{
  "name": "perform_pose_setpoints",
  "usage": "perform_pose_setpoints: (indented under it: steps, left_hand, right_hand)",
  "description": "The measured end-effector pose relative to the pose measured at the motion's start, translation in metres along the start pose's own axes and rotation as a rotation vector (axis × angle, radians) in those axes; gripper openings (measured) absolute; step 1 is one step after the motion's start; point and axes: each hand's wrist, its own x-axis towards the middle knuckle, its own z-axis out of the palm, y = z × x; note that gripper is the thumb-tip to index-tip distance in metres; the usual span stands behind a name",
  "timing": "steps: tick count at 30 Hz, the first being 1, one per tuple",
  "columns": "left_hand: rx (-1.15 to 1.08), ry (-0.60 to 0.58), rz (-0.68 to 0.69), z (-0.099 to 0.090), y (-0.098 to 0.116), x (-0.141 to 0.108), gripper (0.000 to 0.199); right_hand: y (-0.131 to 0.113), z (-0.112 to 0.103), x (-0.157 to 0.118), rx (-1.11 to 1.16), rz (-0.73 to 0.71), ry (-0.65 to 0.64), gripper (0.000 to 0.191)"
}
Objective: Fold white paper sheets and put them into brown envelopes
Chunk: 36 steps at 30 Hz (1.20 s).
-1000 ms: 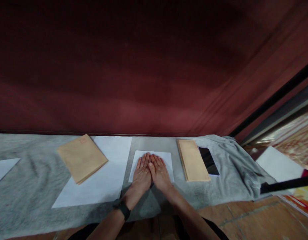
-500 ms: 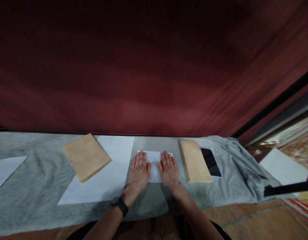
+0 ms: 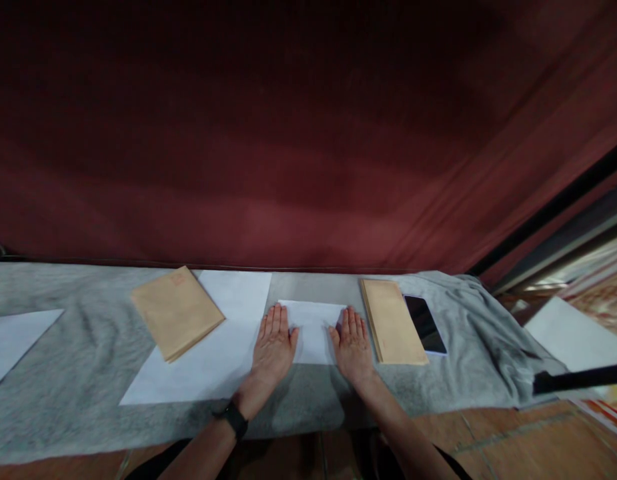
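Observation:
A small white sheet of paper (image 3: 314, 333), which looks folded, lies flat on the grey cloth in front of me. My left hand (image 3: 274, 340) rests on its left edge, palm down with the fingers stretched out. On the right edge lies my right hand (image 3: 353, 343), also flat, its thumb pointing inward. Neither hand grips anything. Just right of my right hand is a stack of brown envelopes (image 3: 394, 323). Left of my left hand, a large white sheet (image 3: 203, 373) lies partly under another stack of brown envelopes (image 3: 178, 313).
A phone (image 3: 425, 325) with a dark screen lies beside the right envelope stack. At the far left is another white sheet (image 3: 18, 340). Grey cloth (image 3: 88, 400) covers the long surface, wrinkled at its right end. A dark red curtain (image 3: 288, 167) hangs behind.
My hands have slid apart, from the middle of the small paper out to its left and right edges. More of the paper's middle shows now.

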Motion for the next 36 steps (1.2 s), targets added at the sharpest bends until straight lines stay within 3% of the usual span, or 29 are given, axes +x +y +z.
perform_pose_setpoints:
  steps: [4, 8, 15, 19, 27, 33, 36]
  left_hand:
    - [-0.036, -0.008, -0.036, -0.006, 0.003, 0.006, 0.059]
    - [-0.044, -0.03, -0.117, -0.028, 0.004, 0.019, 0.055]
    - [-0.05, -0.285, -0.316, -0.067, 0.01, 0.033, 0.054]
    - [-0.072, -0.375, -0.398, -0.071, 0.007, 0.039, 0.053]
    - [-0.157, -0.523, -0.446, -0.073, -0.009, 0.051, 0.027]
    - [-0.108, -0.549, -0.4, -0.076, -0.006, 0.048, 0.021]
    - [-0.083, -0.549, -0.392, -0.077, -0.004, 0.046, 0.019]
  right_hand:
    - [-0.021, -0.005, -0.011, 0.032, -0.125, -0.039, 0.06]
    - [-0.041, -0.007, -0.025, 0.056, -0.254, -0.118, 0.058]
    - [-0.04, -0.013, -0.025, -0.003, -0.242, -0.152, 0.055]
    - [-0.034, -0.02, -0.019, -0.012, -0.259, -0.211, 0.053]
    - [-0.02, -0.031, -0.011, 0.018, -0.255, -0.341, 0.052]
    - [-0.033, -0.025, -0.013, 0.062, -0.183, -0.294, 0.053]
    - [-0.045, -0.02, -0.014, 0.079, -0.227, -0.261, 0.053]
